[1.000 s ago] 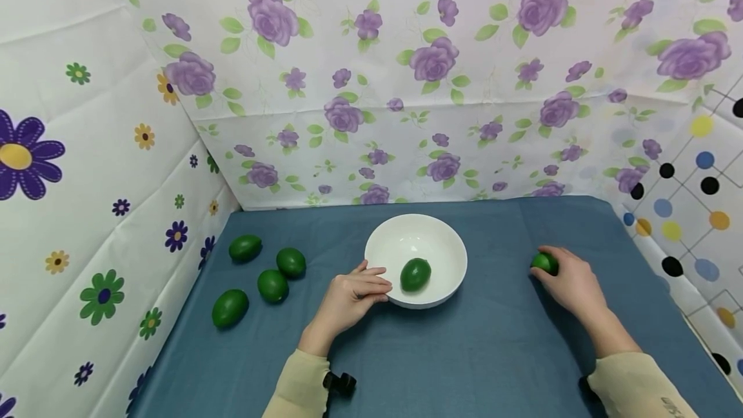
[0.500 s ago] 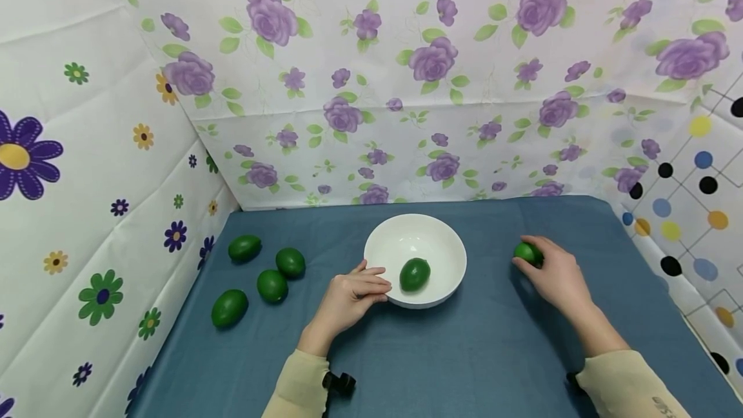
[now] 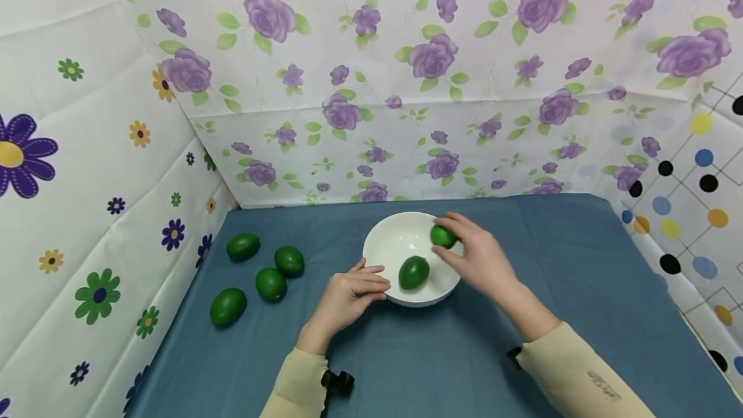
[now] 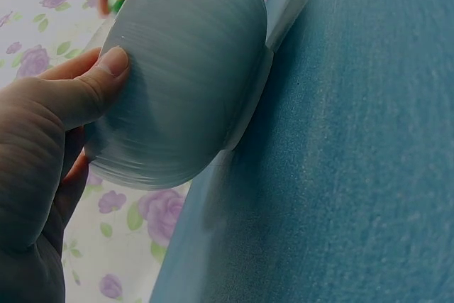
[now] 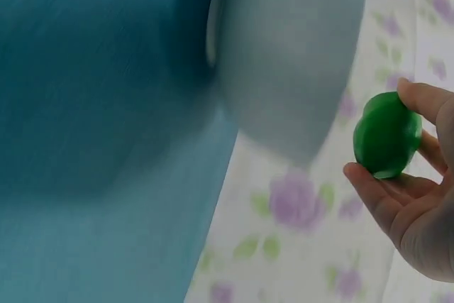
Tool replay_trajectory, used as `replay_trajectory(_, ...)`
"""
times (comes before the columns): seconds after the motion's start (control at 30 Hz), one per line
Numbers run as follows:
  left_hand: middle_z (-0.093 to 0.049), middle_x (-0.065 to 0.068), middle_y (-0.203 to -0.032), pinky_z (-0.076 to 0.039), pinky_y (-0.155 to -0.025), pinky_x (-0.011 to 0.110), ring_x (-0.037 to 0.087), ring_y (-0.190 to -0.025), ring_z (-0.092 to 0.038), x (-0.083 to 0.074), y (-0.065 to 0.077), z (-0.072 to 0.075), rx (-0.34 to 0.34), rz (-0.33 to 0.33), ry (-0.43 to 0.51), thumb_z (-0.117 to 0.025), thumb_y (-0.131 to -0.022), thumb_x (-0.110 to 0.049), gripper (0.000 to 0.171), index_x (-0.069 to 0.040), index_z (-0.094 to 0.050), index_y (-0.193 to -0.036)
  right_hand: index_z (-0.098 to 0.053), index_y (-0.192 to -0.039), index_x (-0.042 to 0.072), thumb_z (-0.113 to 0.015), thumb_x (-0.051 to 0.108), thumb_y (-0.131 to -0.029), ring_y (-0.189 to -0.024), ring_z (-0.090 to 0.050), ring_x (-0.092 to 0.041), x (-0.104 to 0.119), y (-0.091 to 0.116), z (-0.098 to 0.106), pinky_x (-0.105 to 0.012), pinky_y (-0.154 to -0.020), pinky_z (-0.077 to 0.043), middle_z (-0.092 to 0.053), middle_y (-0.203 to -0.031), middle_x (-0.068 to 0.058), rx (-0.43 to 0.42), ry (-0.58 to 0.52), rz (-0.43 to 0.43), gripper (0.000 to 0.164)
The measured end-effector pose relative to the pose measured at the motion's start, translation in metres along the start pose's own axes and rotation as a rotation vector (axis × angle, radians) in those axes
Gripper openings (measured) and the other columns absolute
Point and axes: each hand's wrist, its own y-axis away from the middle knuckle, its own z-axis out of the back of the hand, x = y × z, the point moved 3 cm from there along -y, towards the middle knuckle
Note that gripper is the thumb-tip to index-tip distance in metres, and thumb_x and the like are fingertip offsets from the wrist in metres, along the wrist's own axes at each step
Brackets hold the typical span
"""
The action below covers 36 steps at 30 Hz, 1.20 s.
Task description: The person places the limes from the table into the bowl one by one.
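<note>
A white bowl [image 3: 383, 244] stands on the blue cloth with one green lime [image 3: 414, 273] lying inside it. My left hand [image 3: 348, 302] grips the bowl's left rim; in the left wrist view its thumb [image 4: 106, 76] presses the outer wall. Over the bowl's right side, my right hand [image 3: 482, 257] holds another lime [image 3: 443, 236] between thumb and fingers. The right wrist view shows that held lime [image 5: 386, 135] apart from the bowl's outer wall [image 5: 291, 54].
Several more limes lie left of the bowl, including one at the back [image 3: 242, 246] and one in front [image 3: 228, 306]. Flower-printed cloth [image 3: 395, 134] hangs behind the blue tablecloth [image 3: 418, 366], with patterned cloths at both sides.
My right hand has carried its lime leftward from the right part of the cloth to over the bowl. The left hand keeps its place on the rim.
</note>
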Motion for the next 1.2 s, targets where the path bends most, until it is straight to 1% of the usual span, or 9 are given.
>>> replay_trajectory(0.1, -0.082, 0.0, -0.105, -0.04, -0.122, 0.05, 0.02, -0.123, -0.072, 0.0, 0.0, 0.0, 0.007, 0.0, -0.007, -0.091, -0.084, -0.003, 0.022, -0.007, -0.087, -0.106, -0.066, -0.148, 0.016, -0.082, 0.032, -0.099, -0.129, -0.065, -0.038, 0.017, -0.015, -0.024, -0.054, -0.098, -0.06, -0.055, -0.156, -0.019, 0.089, 0.029, 0.014, 0.054)
replay_trajectory(0.23, -0.082, -0.001, -0.104, -0.038, -0.124, 0.046, 0.017, -0.122, -0.072, 0.0, -0.001, -0.001, 0.024, 0.01, -0.011, -0.09, -0.086, -0.006, 0.021, -0.008, -0.087, -0.107, -0.066, -0.147, 0.016, -0.082, 0.031, -0.099, -0.118, -0.07, -0.03, 0.03, -0.032, -0.053, -0.048, -0.094, -0.062, -0.062, -0.148, -0.014, 0.211, 0.071, 0.024, 0.053)
replay_trajectory(0.33, -0.082, -0.001, -0.103, -0.038, -0.124, 0.045, 0.016, -0.121, -0.072, 0.0, -0.001, -0.001, 0.028, 0.011, -0.011, -0.09, -0.086, -0.007, 0.021, -0.009, -0.087, -0.107, -0.065, -0.148, 0.016, -0.082, 0.03, -0.099, -0.111, -0.071, -0.027, 0.035, -0.04, -0.069, -0.045, -0.091, -0.062, -0.065, -0.143, -0.011, 0.291, 0.109, -0.002, 0.054)
replay_trajectory(0.43, -0.082, -0.001, -0.102, -0.038, -0.124, 0.046, 0.017, -0.122, -0.072, 0.0, -0.001, -0.001, 0.026, 0.011, -0.011, -0.09, -0.086, -0.006, 0.021, -0.008, -0.087, -0.106, -0.066, -0.148, 0.017, -0.082, 0.031, -0.099, -0.109, -0.07, -0.026, 0.036, -0.045, -0.08, -0.044, -0.09, -0.061, -0.067, -0.139, -0.009, 0.343, 0.149, -0.041, 0.053)
replay_trajectory(0.53, -0.082, -0.001, -0.103, -0.038, -0.124, 0.046, 0.018, -0.122, -0.072, 0.001, 0.0, -0.001, 0.023, 0.008, -0.018, -0.09, -0.086, -0.006, 0.021, -0.009, -0.087, -0.107, -0.066, -0.147, 0.017, -0.081, 0.032, -0.099, -0.107, -0.07, -0.025, 0.037, -0.047, -0.087, -0.044, -0.09, -0.061, -0.069, -0.136, -0.008, 0.368, 0.175, -0.063, 0.053)
replay_trajectory(0.67, -0.082, -0.001, -0.103, -0.037, -0.125, 0.045, 0.018, -0.123, -0.072, 0.002, 0.001, -0.001, 0.018, 0.003, -0.027, -0.09, -0.086, -0.006, 0.022, -0.01, -0.087, -0.107, -0.068, -0.146, 0.017, -0.082, 0.032, -0.098, -0.106, -0.07, -0.024, 0.039, -0.048, -0.093, -0.043, -0.089, -0.061, -0.07, -0.133, -0.007, 0.385, 0.181, -0.066, 0.052)
replay_trajectory(0.83, -0.082, 0.0, -0.104, -0.04, -0.123, 0.051, 0.021, -0.122, -0.072, 0.001, 0.001, -0.001, 0.014, -0.005, -0.011, -0.09, -0.086, -0.005, 0.022, -0.009, -0.087, -0.107, -0.069, -0.143, 0.018, -0.082, 0.031, -0.098, -0.103, -0.07, -0.022, 0.04, -0.046, -0.098, -0.041, -0.087, -0.062, -0.072, -0.128, -0.005, 0.39, 0.181, -0.052, 0.049)
replay_trajectory(1.0, -0.082, 0.0, -0.103, -0.039, -0.124, 0.049, 0.017, -0.123, -0.071, 0.002, 0.001, 0.0, 0.016, -0.004, -0.014, -0.09, -0.086, -0.006, 0.021, -0.008, -0.087, -0.106, -0.07, -0.142, 0.018, -0.083, 0.031, -0.097, -0.1, -0.07, -0.022, 0.039, -0.045, -0.099, -0.041, -0.086, -0.062, -0.072, -0.126, -0.005, 0.384, 0.193, -0.054, 0.048)
replay_trajectory(1.2, -0.082, -0.001, -0.103, -0.039, -0.124, 0.048, 0.015, -0.124, -0.071, 0.002, 0.002, 0.0, 0.014, -0.003, -0.019, -0.09, -0.086, -0.006, 0.021, -0.01, -0.087, -0.106, -0.07, -0.142, 0.019, -0.083, 0.031, -0.097, -0.099, -0.069, -0.021, 0.036, -0.044, -0.102, -0.041, -0.084, -0.061, -0.072, -0.123, -0.004, 0.398, 0.215, -0.064, 0.049)
